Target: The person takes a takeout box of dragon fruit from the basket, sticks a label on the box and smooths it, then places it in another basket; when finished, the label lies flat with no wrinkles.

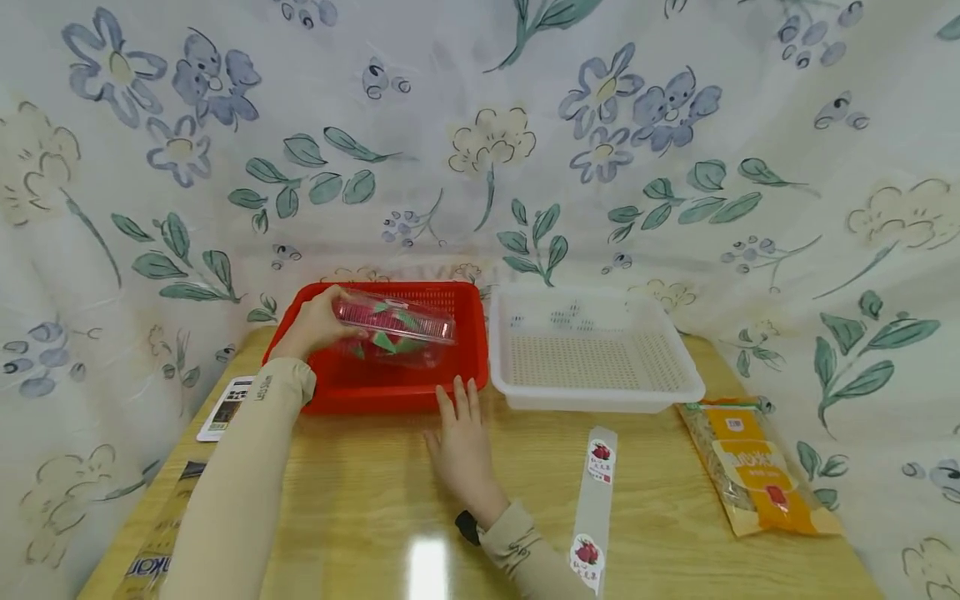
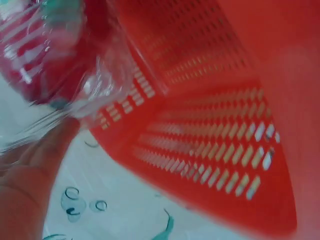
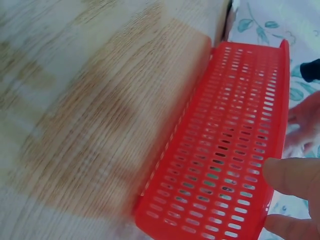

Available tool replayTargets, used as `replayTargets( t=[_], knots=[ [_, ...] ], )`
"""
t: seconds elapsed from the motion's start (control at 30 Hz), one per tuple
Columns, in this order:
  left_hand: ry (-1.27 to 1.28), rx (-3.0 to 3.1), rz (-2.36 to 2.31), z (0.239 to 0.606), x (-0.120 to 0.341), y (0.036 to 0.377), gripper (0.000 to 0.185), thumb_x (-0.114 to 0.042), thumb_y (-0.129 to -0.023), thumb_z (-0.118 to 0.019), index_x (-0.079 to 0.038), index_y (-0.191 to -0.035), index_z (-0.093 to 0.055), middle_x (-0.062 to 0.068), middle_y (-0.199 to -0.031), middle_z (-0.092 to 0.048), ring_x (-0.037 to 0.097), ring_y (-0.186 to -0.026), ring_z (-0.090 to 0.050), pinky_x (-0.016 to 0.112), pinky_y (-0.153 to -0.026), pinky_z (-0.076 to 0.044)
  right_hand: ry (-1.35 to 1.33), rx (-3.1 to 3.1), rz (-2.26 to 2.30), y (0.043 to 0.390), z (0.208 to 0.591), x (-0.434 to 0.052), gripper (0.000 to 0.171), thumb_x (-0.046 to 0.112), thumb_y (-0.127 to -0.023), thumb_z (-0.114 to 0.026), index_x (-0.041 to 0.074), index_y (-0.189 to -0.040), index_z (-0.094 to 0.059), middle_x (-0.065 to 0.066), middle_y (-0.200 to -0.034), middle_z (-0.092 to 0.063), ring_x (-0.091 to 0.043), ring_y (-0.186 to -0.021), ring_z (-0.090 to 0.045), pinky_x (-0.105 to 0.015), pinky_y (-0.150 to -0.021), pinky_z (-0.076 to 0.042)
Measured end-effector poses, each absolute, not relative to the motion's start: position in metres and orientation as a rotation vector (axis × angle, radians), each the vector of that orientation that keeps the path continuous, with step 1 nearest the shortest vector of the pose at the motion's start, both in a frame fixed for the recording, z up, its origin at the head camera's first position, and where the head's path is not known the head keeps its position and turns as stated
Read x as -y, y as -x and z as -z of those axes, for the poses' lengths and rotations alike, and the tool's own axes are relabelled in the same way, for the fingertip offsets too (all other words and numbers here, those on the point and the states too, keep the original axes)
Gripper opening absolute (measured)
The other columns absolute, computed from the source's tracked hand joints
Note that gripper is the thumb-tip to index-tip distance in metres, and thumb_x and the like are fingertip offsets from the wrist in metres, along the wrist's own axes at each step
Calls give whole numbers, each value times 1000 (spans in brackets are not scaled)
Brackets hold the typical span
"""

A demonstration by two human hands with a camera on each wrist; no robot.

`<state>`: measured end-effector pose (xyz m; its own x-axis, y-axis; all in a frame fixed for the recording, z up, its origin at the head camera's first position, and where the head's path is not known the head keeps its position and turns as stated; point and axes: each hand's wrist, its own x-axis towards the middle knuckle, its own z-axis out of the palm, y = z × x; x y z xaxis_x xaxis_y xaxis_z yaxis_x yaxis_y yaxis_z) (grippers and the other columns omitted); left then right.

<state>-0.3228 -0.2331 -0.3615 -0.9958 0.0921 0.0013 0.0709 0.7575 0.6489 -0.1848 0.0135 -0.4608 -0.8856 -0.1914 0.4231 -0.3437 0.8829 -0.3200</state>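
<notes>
A clear plastic box [image 1: 397, 329] with red and green dragon fruit inside tilts above the red basket [image 1: 375, 402]. My left hand [image 1: 311, 325] grips the box at its left end. Close up in the left wrist view, the fruit [image 2: 55, 55] shows through shiny plastic, beside the basket's slotted wall [image 2: 200, 145]. My right hand [image 1: 465, 454] has its fingers stretched toward the basket's front rim. In the right wrist view its fingertips [image 3: 285, 175] touch that rim. What else lies in the basket is partly hidden by the box.
A white basket [image 1: 600, 400] stands right of the red one. On the table [image 1: 360, 500] lie a paper strip with dragon fruit labels [image 1: 596, 508] and a yellow food bag [image 1: 757, 467]. A white card [image 1: 225, 408] and a clear printed package [image 1: 161, 533] lie at the left.
</notes>
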Motion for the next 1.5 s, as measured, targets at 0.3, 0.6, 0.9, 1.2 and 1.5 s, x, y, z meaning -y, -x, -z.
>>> replayTargets(
  t=[0.3, 0.6, 0.9, 1.2, 1.5],
  knots=[
    [-71, -2942, -817, 364, 250, 318, 66, -6, -78, -75, 12, -128, -36, 38, -129, -42, 48, -117, -42, 61, -106, -35, -394, 2676, -577, 186, 457, -18, 67, 27, -83, -77, 6, -140, -47, -22, -149, -41, -41, -142, -33, -53, -110, -38],
    [103, -2773, -846, 362, 251, 308, 69, -4, -76, -74, 7, -132, -35, 35, -134, -44, 43, -110, -47, 57, -100, -43, -401, 2662, -654, 187, 456, -20, 67, 22, -82, -78, 6, -140, -47, -22, -150, -39, -41, -143, -31, -54, -107, -42],
    [156, -2620, -862, 369, 257, 300, 30, -10, -82, -73, 1, -100, -52, 12, -92, -54, 26, -88, -48, 29, -72, -47, -417, 2685, -665, 191, 458, -18, 68, 24, -82, -77, 6, -140, -46, -21, -151, -38, -41, -144, -29, -53, -110, -39],
    [58, -2801, -452, 351, 225, 279, 41, -24, -88, -66, 7, -113, -59, 26, -108, -63, 39, -96, -56, 61, -93, -45, -442, 2750, -571, 192, 454, -25, 67, 31, -85, -73, 10, -143, -45, -17, -153, -37, -37, -145, -29, -49, -110, -41],
    [109, -3186, -324, 358, 167, 182, 58, -38, -87, -70, 2, -127, -56, 28, -121, -60, 50, -100, -60, 65, -84, -46, -615, 2997, -437, 194, 420, -55, 70, 40, -87, -70, 16, -147, -42, -14, -157, -33, -36, -145, -29, -60, -105, -40]
  ],
)
